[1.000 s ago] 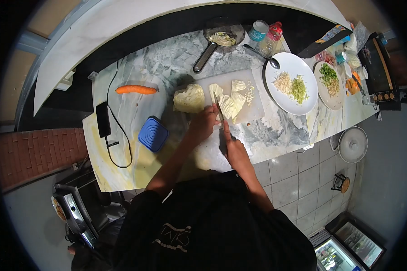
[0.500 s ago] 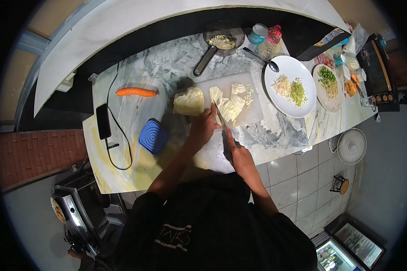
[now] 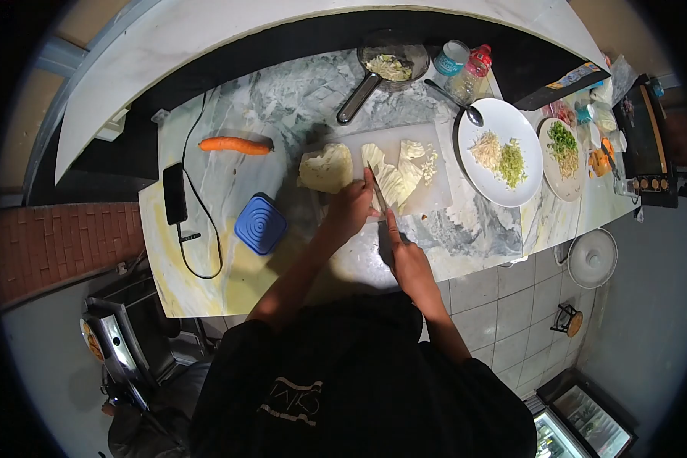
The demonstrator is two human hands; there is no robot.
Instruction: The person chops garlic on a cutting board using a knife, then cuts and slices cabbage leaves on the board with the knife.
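Observation:
My right hand point(image 3: 410, 263) is closed round the handle of a knife point(image 3: 379, 189), its index finger stretched along the top. The blade lies across pale cabbage leaves point(image 3: 390, 182) on a white cutting board point(image 3: 435, 197). Just left of the blade, my left hand point(image 3: 350, 206) has its fingers bunched on the near edge of the leaves, with the fingertips partly hidden. A larger piece of cabbage point(image 3: 327, 168) rests on the board beyond my left hand. Small chopped bits point(image 3: 429, 164) are scattered at the board's right side.
Left of the board are a carrot point(image 3: 237, 145), a blue lid point(image 3: 260, 224) and a phone point(image 3: 175, 195) on a cable. A pan point(image 3: 359, 98) stands behind. To the right, a white plate point(image 3: 504, 114) holds chopped vegetables beside a smaller plate point(image 3: 563, 191).
The camera view has shifted slightly, so the table things appear displaced. Both hands stay at the cabbage leaves, and the knife remains among them with little visible movement.

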